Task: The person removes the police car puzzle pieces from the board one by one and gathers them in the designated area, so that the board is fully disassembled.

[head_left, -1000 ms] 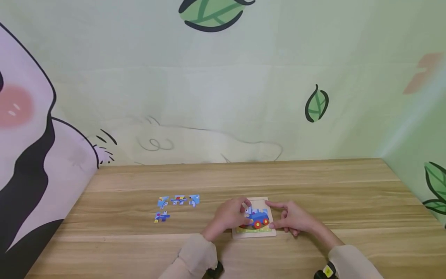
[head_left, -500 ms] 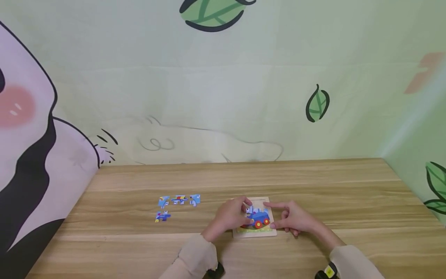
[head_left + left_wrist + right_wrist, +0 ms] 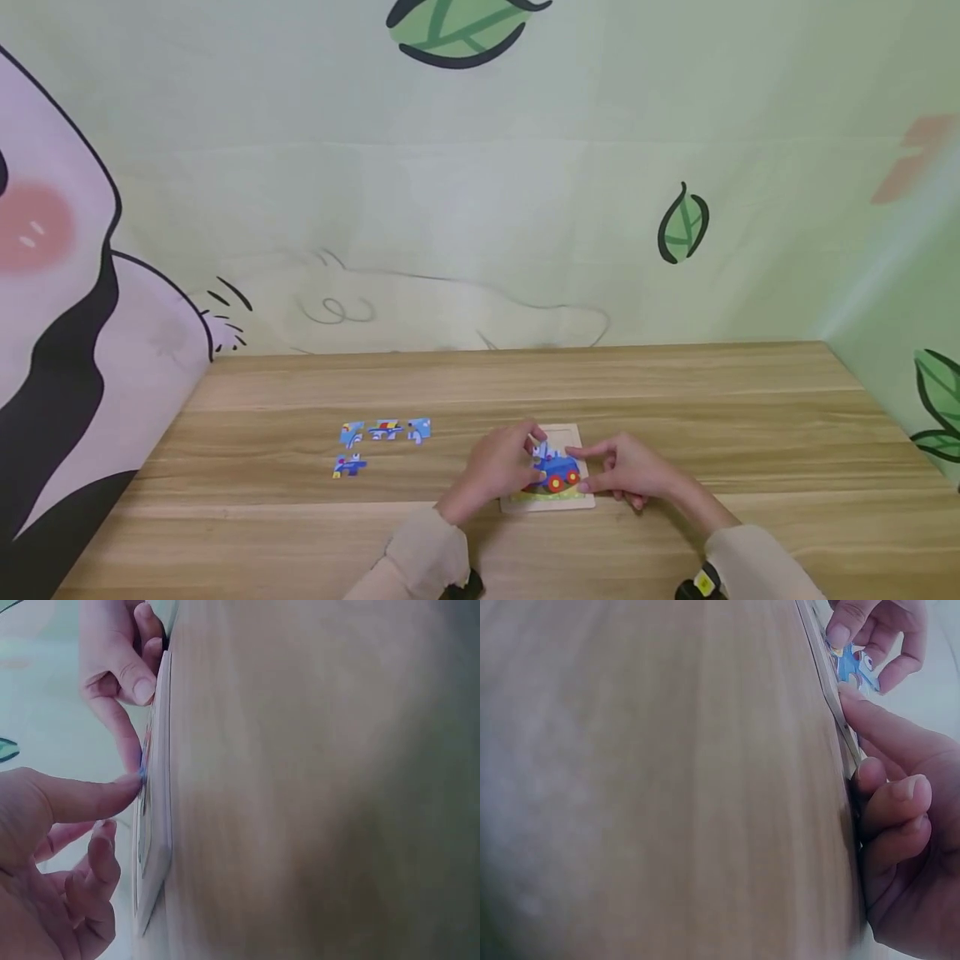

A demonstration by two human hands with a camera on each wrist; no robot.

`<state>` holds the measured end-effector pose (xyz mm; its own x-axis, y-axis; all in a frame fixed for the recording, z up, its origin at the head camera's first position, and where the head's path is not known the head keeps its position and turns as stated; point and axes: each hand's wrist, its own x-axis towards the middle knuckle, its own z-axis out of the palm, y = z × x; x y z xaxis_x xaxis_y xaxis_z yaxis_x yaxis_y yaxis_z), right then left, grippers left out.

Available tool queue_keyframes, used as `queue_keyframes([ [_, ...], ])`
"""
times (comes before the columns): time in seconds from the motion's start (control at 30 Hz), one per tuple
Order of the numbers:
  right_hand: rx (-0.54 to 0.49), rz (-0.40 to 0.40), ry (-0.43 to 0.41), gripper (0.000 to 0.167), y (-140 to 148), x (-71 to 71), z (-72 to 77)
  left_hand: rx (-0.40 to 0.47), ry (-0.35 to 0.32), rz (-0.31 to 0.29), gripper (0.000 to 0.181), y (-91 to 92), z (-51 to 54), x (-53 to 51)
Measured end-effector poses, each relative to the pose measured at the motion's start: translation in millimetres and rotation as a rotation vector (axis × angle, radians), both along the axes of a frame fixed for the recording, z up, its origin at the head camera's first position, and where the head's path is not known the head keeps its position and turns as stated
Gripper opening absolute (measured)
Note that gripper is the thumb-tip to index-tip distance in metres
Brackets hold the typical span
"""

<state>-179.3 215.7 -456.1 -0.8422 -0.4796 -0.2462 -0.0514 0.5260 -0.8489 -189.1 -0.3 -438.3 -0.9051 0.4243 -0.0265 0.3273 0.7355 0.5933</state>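
Observation:
A light wooden puzzle tray (image 3: 551, 505) lies on the table, holding pieces that show a blue vehicle (image 3: 558, 468) with red and yellow wheels. My left hand (image 3: 498, 460) covers the tray's left side and pinches a blue puzzle piece (image 3: 847, 667), seen tilted up from the tray in the right wrist view. At the tray's right edge, my right hand (image 3: 630, 468) rests its thumb on the border and reaches its index finger onto the picture; its other fingers are curled beneath. The tray's left part is hidden behind my left hand.
Several loose puzzle pieces lie on the table to the left: three in an upper row, including a red-and-yellow one (image 3: 386, 430), and a blue one (image 3: 349, 466) below. A pale green wall cloth (image 3: 480, 208) with leaf and animal drawings stands behind the wooden table (image 3: 262, 533).
My right index finger has slid down from the tray's upper right corner onto the picture. My left hand has shifted very slightly to the right, and the loose pieces have stayed put.

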Motion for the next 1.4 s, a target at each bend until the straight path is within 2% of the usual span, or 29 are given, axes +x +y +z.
queue_keyframes([
  [0.1, -0.002, -0.002, -0.004, 0.055, -1.4, -0.1, 1.0, 0.027, 0.014, -0.003, 0.034, -3.9, -0.6, -1.1],
  [0.37, -0.004, -0.008, -0.011, 0.055, -3.6, -0.9, 2.7, 0.12, -0.017, -0.021, 0.028, -15.3, 1.6, -3.9],
  [0.57, -0.005, -0.012, -0.011, 0.056, -6.0, 0.1, 3.7, 0.22, -0.059, 0.021, 0.029, -32.5, 2.9, -1.8],
  [0.8, -0.009, -0.024, -0.011, 0.058, -6.0, 0.9, 3.1, 0.313, -0.037, 0.071, 0.031, -76.2, 5.5, 3.7],
  [1.0, -0.017, -0.022, -0.006, 0.06, -3.5, 0.5, 2.0, 0.353, -0.011, 0.154, 0.033, -121.7, 8.2, 10.8],
  [1.1, -0.026, -0.018, -0.011, 0.06, -2.2, 0.5, 1.0, 0.372, -0.026, 0.198, 0.034, -142.6, 8.5, 13.8],
  [1.27, -0.031, -0.015, -0.011, 0.06, -0.5, 0.9, -0.3, 0.373, -0.05, 0.267, 0.034, -169.8, 7.1, 16.3],
  [1.4, -0.037, -0.011, -0.006, 0.059, -0.5, 1.2, 0.3, 0.323, -0.055, 0.3, 0.034, -183.5, 5.8, 17.3],
])
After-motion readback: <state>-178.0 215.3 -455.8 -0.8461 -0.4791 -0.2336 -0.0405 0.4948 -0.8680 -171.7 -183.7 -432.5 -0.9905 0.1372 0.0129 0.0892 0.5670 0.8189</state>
